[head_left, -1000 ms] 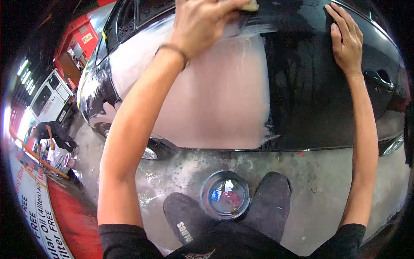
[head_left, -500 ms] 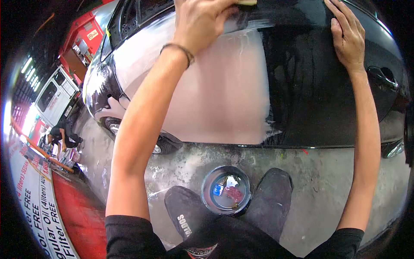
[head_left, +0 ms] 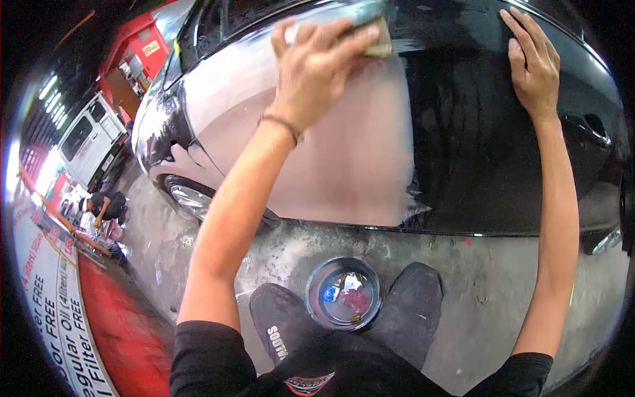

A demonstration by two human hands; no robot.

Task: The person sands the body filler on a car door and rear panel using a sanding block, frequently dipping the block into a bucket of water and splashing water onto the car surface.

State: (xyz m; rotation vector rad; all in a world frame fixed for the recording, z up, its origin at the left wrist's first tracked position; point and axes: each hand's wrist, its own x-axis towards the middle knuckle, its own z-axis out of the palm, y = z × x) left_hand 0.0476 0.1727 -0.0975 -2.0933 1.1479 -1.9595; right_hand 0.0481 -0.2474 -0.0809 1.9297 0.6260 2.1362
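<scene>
My left hand [head_left: 314, 73] is closed around a tan sanding block [head_left: 380, 45], pressed to the upper part of the car door near the window line. Below it spreads a dull pinkish-grey patch [head_left: 337, 159] with a ragged edge against the glossy black paint [head_left: 463, 145]. My right hand [head_left: 534, 66] rests on the black panel farther right, fingers stretched out and holding nothing. The door handle [head_left: 587, 131] is just below and right of that hand.
Between my feet stands a dark bucket [head_left: 311, 284] of water with a blue item [head_left: 331, 293] and a reddish cloth [head_left: 354, 301] in it. Someone in dark clothes [head_left: 109, 206] bends down at the left, near a white van [head_left: 89, 142]. A lettered sign [head_left: 49, 298] lies at lower left.
My left hand has moved down the door with the sanding block, which now shows more fully. The right hand stays on the panel; the whole view has shifted slightly.
</scene>
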